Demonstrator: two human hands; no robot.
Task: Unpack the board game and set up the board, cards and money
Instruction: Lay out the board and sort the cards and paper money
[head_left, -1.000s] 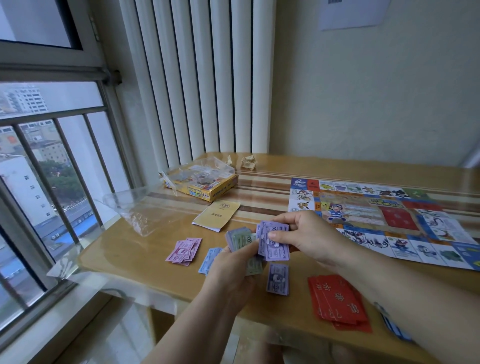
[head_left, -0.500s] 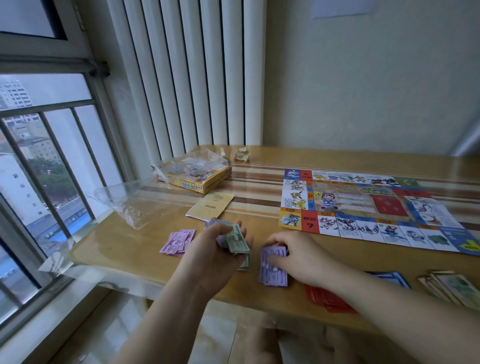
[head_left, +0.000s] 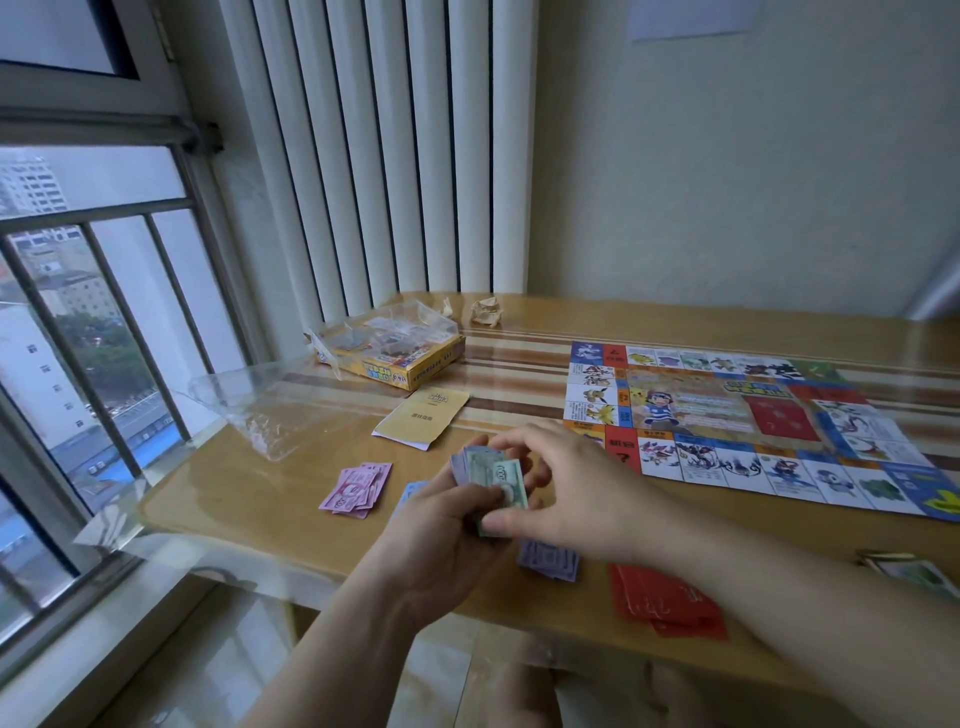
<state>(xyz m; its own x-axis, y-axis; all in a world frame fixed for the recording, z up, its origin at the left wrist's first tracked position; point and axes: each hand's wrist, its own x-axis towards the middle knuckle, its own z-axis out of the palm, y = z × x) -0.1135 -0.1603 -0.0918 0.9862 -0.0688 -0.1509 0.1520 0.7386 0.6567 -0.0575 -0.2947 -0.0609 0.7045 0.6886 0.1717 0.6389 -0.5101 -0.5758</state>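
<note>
- Above the front edge of the tabletop (head_left: 260, 499), bills (head_left: 496, 475) are gripped by the left hand (head_left: 441, 540), the top one pinched by the right hand (head_left: 571, 493).
- If two stick together, a wrong bill could be laid on the purple pile (head_left: 550, 558).

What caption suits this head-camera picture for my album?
Left hand holds the notes, right hand pinches the green note on top; pink pile, purple pile and red cards lie near the board.

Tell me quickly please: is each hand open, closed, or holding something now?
Left hand: grips the stack of paper money.
Right hand: pinches the green note on top of that stack.
</note>
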